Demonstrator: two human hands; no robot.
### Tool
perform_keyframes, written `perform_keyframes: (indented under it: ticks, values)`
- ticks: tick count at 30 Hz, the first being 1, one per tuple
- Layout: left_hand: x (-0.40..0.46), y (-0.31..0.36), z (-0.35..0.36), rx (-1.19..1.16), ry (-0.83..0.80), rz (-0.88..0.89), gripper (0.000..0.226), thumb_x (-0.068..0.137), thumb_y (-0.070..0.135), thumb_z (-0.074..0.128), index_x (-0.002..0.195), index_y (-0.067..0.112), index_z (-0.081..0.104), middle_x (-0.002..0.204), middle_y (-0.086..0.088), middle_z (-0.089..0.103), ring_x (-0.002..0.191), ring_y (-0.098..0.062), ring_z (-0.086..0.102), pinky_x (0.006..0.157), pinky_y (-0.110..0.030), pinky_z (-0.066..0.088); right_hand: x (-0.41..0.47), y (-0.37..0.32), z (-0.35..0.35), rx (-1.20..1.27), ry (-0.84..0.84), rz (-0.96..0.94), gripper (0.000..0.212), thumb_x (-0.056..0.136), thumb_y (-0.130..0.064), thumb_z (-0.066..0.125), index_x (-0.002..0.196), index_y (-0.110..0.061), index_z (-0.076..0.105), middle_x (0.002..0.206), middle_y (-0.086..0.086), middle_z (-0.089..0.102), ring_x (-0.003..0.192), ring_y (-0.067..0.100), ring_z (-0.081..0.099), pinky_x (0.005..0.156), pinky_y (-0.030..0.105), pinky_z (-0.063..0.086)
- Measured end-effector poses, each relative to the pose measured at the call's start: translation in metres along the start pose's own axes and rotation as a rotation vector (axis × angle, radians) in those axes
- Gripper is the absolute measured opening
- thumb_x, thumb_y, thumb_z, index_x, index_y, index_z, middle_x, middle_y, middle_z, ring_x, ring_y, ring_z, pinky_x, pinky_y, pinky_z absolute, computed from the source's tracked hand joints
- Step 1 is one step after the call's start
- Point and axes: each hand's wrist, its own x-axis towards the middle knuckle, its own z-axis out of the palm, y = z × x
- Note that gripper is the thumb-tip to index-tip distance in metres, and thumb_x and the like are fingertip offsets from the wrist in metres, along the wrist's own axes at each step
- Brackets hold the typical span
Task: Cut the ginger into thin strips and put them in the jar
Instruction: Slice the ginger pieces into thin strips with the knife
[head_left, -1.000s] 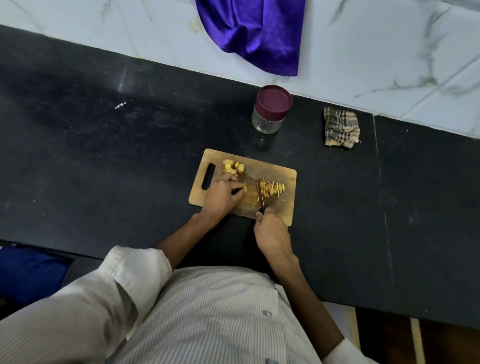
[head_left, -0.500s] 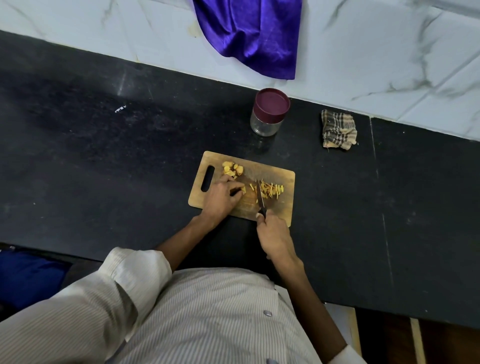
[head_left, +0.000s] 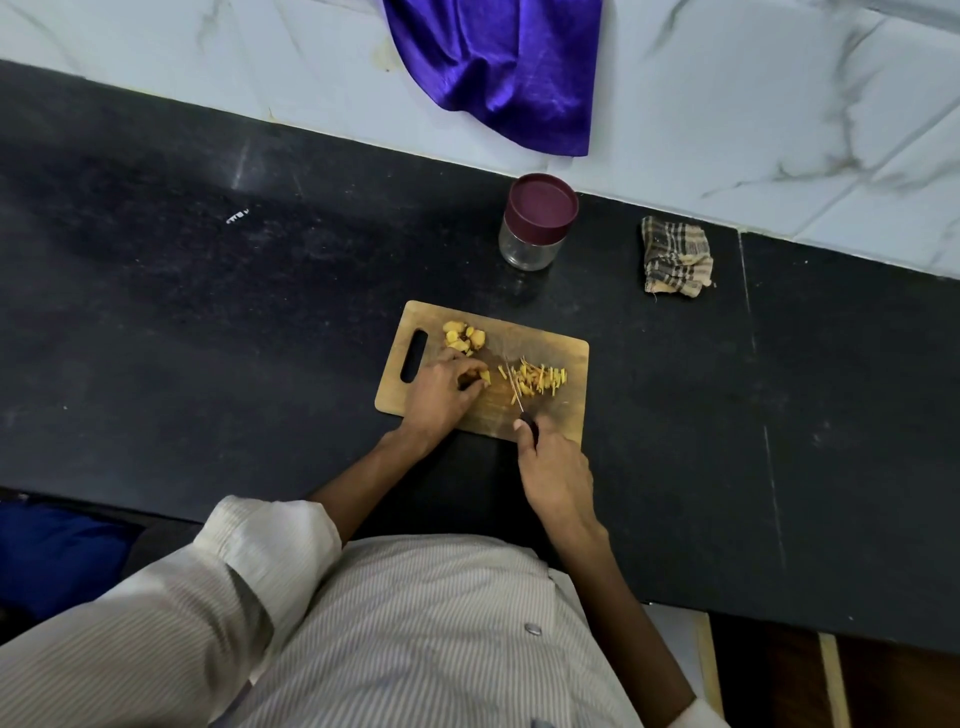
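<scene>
**Ginger under the knife on a wooden board**

Nearest the camera is the person's striped shirt (head_left: 415, 639), its left sleeve (head_left: 260, 551) rolled up above the forearm. Both forearms reach out over the black counter (head_left: 182, 322) to a wooden cutting board (head_left: 569, 410) with a handle slot at its left end.

The right hand (head_left: 558, 475) is wrapped around the dark handle of a knife (head_left: 514, 387), whose thin blade points away from the person and sits at the left edge of a pile of cut ginger strips (head_left: 537, 378) on the board's right half. The left hand (head_left: 441, 389) rests on the board with its fingers curled down onto a ginger piece (head_left: 483, 378), pinning it just left of the blade. Behind that hand, near the board's far edge, lies a small cluster of uncut ginger chunks (head_left: 464, 336).

Beyond the board stands a clear glass jar (head_left: 530, 244) with its maroon lid (head_left: 543, 208) on, apart from the board. To the jar's right lies a folded checked cloth (head_left: 675, 257). Farthest back, a purple fabric (head_left: 498, 67) hangs down against the white marble wall (head_left: 753, 104).
</scene>
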Motion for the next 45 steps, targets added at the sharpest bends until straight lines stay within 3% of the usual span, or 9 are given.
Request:
perform_keyframes:
  ticks: [7,17,29,34,42,45]
  values:
    - [0.001,0.0,-0.001,0.007,-0.01,0.012,0.025,0.088,0.022,0.067,0.113,0.018,0.069,0.113,-0.001,0.059,0.095,-0.014,0.057,0.084,-0.03,0.05,0.006,0.0,0.002,0.011,0.0,0.013,0.034,0.105,-0.043,0.04,0.123,-0.017,0.052,0.108,0.01,0.066,0.102,0.03,0.064,0.082,0.043,0.051]
    - [-0.001,0.001,0.0,-0.045,0.018,-0.007,0.036,0.087,0.021,0.069,0.122,0.02,0.062,0.1,0.008,0.056,0.081,-0.005,0.052,0.076,-0.023,0.048,0.006,0.002,0.011,0.155,-0.045,0.0,0.042,0.106,-0.043,0.031,0.116,-0.013,0.059,0.095,0.013,0.069,0.09,0.03,0.067,0.083,0.05,0.054]
    - [-0.003,0.0,0.003,-0.058,0.039,0.012,0.044,0.086,0.019,0.068,0.128,0.022,0.055,0.104,0.006,0.059,0.085,-0.006,0.051,0.076,-0.025,0.048,0.005,-0.005,0.014,0.136,-0.082,-0.031,0.037,0.106,-0.037,0.034,0.108,-0.009,0.058,0.091,0.014,0.068,0.083,0.031,0.067,0.078,0.051,0.055]
    - [-0.002,0.0,0.004,-0.053,0.036,0.005,0.044,0.086,0.02,0.068,0.128,0.022,0.056,0.105,0.006,0.06,0.069,-0.001,0.043,0.068,-0.023,0.047,0.006,-0.006,0.015,0.129,-0.088,-0.036,0.038,0.106,-0.036,0.034,0.107,-0.008,0.059,0.091,0.016,0.068,0.084,0.033,0.067,0.079,0.052,0.054]
    - [-0.003,0.002,0.001,-0.047,0.026,0.0,0.044,0.087,0.019,0.067,0.129,0.022,0.055,0.107,0.005,0.06,0.07,-0.004,0.047,0.07,-0.03,0.052,0.007,-0.008,0.013,0.071,-0.093,-0.044,0.037,0.107,-0.034,0.033,0.109,-0.006,0.058,0.092,0.012,0.067,0.083,0.029,0.066,0.075,0.045,0.053]
    - [-0.003,0.003,0.001,-0.048,0.02,-0.001,0.044,0.087,0.018,0.067,0.13,0.021,0.054,0.108,0.005,0.059,0.071,-0.004,0.049,0.071,-0.031,0.053,0.006,-0.01,0.012,-0.027,-0.092,-0.047,0.037,0.108,-0.031,0.031,0.114,-0.005,0.056,0.092,0.006,0.057,0.081,0.02,0.055,0.069,0.033,0.04]
